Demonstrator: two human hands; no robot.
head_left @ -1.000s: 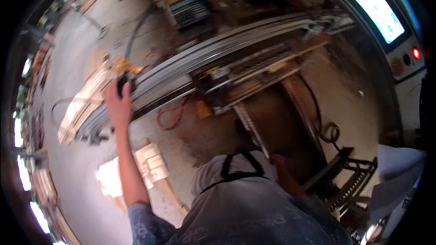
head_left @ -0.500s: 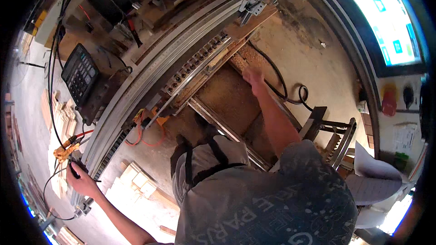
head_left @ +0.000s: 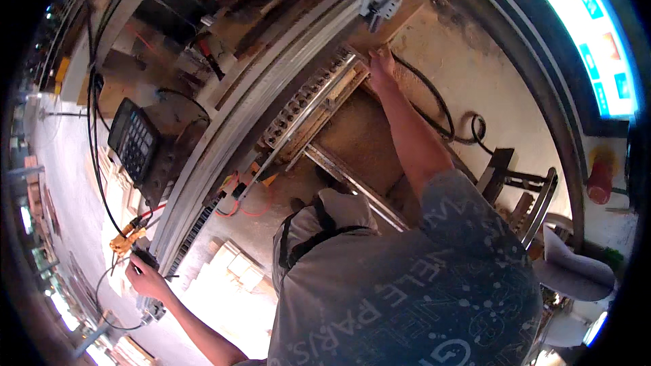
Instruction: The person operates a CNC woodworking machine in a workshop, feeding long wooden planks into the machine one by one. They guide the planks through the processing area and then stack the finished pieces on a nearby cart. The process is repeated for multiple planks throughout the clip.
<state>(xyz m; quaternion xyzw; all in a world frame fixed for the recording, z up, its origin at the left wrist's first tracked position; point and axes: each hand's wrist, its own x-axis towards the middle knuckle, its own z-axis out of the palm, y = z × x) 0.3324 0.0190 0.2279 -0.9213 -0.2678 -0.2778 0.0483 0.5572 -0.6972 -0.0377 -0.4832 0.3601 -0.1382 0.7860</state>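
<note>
My right hand (head_left: 382, 68) reaches far forward, its fingers curled at the near edge of a brown wooden board (head_left: 399, 26). The board lies along the machine's long metal rail (head_left: 278, 57), below a metal bracket (head_left: 380, 8). Beside the hand runs a row of round metal fittings (head_left: 306, 98) with a thin bright bar (head_left: 308, 105). Out to the left, my left hand (head_left: 146, 280) is closed around a small black part (head_left: 145, 257) at the near end of the rail. The fingers partly hide that part.
A keypad box (head_left: 134, 141) stands left of the rail, with cables and an orange clamp (head_left: 125, 240) below it. Sawdust covers a framed tray (head_left: 349, 132). A black hose (head_left: 434, 105) curls on the floor. Upper right is a lit screen (head_left: 600, 34); stacked wood (head_left: 234, 271) lies lower left.
My right hand has moved forward from over the sawdust tray's edge to the wooden board. My left hand stays at the black part. The whole view has shifted slightly.
</note>
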